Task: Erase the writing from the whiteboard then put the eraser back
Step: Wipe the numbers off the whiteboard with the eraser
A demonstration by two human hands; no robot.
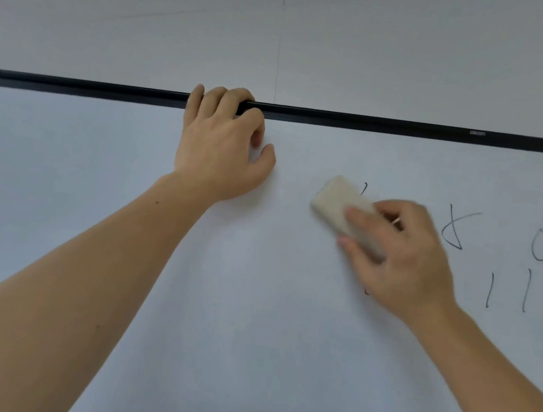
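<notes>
We are pressing the eraser (342, 208) flat on the whiteboard (254, 272) with our right hand (401, 257), fingers clamped along its long sides beside the remaining writing (499, 246). It looks light and soft, so a side grip suits. Our left hand (218, 150) is hooking its fingers over the black top frame (377, 124).

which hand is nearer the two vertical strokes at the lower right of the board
Right. The right hand, holding the eraser, sits just left of the two vertical strokes. The left hand is far off to their left, gripping the black top frame.
</notes>
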